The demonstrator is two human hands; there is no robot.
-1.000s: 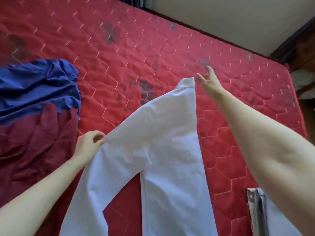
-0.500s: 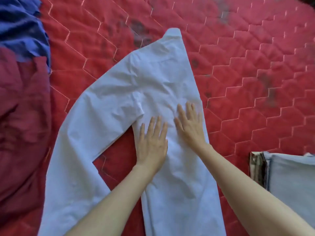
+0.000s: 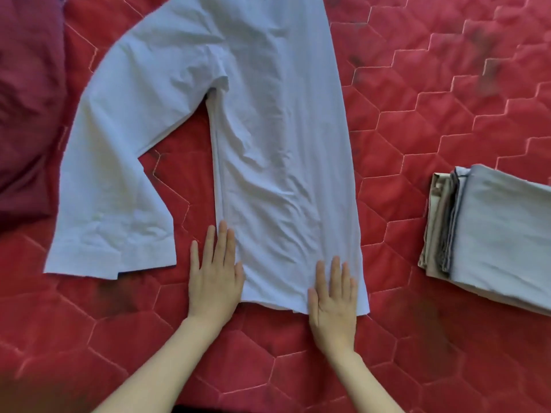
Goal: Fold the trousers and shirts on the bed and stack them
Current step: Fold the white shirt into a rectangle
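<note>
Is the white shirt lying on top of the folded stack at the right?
No, the white shirt lies flat on the red mattress, apart from the folded stack, with mattress showing between them.

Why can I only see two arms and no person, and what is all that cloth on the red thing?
The camera sits on the person's head and looks down, so you see only their arms, just as they do. There is no machine here. The red thing is a quilted bed. On it lies a pale blue shirt, folded in half lengthwise, with its sleeves sticking out to the left. The left hand lies flat at the shirt's lower left edge, and the right hand lies flat on its bottom corner. Both hands have straight fingers; they press, they do not grab. At the right is a stack of folded clothes, already done. At the far left is a dark red garment, not folded yet.
</note>
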